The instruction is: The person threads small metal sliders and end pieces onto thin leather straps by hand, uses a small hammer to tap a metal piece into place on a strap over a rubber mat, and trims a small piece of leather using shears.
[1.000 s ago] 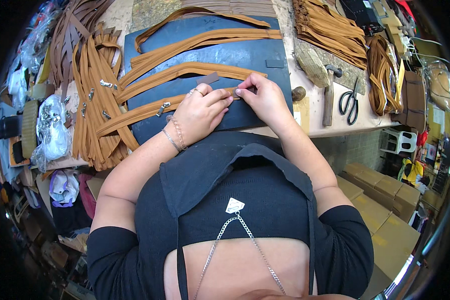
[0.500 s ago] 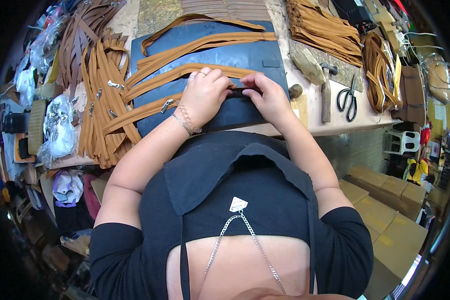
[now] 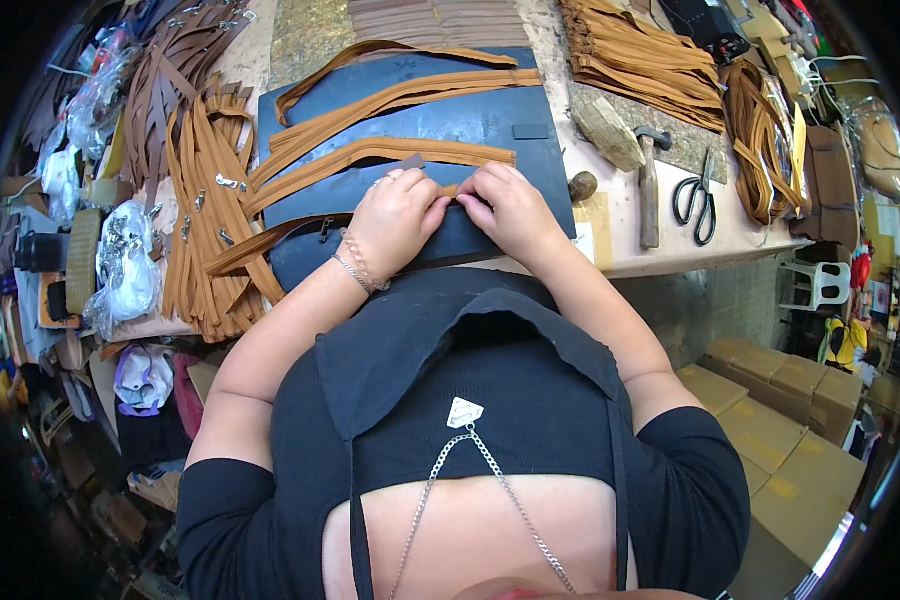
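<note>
Both my hands are close together over the dark blue board [image 3: 390, 238]. A brown zipper [image 3: 270, 238] runs from the left across the near part of the board and under my left hand [image 3: 395, 215]. Its metal slider [image 3: 325, 229] lies beside my left wrist. My left thumb and fingers are pinched together, and a small dark brown piece [image 3: 413, 161] sticks out past the knuckles. My right hand [image 3: 505, 205] pinches too, and a short tan zipper end [image 3: 451, 190] shows between both sets of fingertips. Farther up the board lie more tan zippers [image 3: 390, 150].
A pile of tan zippers [image 3: 205, 200] with loose metal sliders lies left. On the right are a stone block [image 3: 610, 133], a hammer [image 3: 650, 195], black-handled scissors [image 3: 692, 210] and zipper bundles [image 3: 638, 65]. Cardboard boxes [image 3: 770, 450] stand below at right.
The zipper by my left hand has turned over, its slider now facing differently. A tan end shows where a dark strip was between my hands. The small brown piece now shows above my left fingers.
</note>
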`<state>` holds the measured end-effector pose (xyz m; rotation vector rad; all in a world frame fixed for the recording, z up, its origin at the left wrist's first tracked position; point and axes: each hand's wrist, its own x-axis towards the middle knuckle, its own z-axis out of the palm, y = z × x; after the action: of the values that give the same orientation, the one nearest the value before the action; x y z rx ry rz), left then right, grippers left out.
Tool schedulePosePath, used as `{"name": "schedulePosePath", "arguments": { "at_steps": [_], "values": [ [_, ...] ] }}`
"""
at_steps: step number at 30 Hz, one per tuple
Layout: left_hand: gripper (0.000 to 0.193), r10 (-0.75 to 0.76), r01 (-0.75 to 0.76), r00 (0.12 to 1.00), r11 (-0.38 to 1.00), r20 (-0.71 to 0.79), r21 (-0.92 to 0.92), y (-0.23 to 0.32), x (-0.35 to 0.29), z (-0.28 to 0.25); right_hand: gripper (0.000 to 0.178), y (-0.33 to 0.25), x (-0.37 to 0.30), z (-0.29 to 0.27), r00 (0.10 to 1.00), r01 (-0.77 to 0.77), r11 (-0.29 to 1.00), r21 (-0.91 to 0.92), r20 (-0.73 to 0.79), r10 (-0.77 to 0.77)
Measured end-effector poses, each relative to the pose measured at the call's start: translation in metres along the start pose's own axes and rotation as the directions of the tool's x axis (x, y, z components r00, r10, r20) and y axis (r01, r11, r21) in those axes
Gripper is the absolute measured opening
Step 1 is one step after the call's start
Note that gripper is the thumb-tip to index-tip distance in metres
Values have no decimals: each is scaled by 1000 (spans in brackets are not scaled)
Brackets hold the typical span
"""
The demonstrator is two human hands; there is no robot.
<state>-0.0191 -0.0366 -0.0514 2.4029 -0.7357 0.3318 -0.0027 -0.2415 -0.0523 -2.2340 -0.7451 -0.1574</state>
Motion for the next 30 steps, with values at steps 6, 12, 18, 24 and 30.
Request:
{"name": "schedulePosePath", "arguments": {
  "at_steps": [6,12,18,24,30],
  "values": [
    [16,-32,34,999,999,-31,40,-3,1,6,11,-3,2,4,996,-87,996,-35,-22,86],
    [16,-81,82,997,994,-18,69,5,3,1,13,0,1,5,996,-90,996,-19,-24,90],
    [21,-88,89,995,996,-47,25,-1,-3,7,16,-13,9,0,961,-275,960,57,23,274],
    [13,21,-21,998,1000,-63,4,-3,-3,1,11,-8,11,-7,985,-155,987,-28,69,157],
    [13,80,-78,994,996,-76,33,-6,-3,2,10,1,5,-5,999,-23,998,-64,24,24]
  ]
}}
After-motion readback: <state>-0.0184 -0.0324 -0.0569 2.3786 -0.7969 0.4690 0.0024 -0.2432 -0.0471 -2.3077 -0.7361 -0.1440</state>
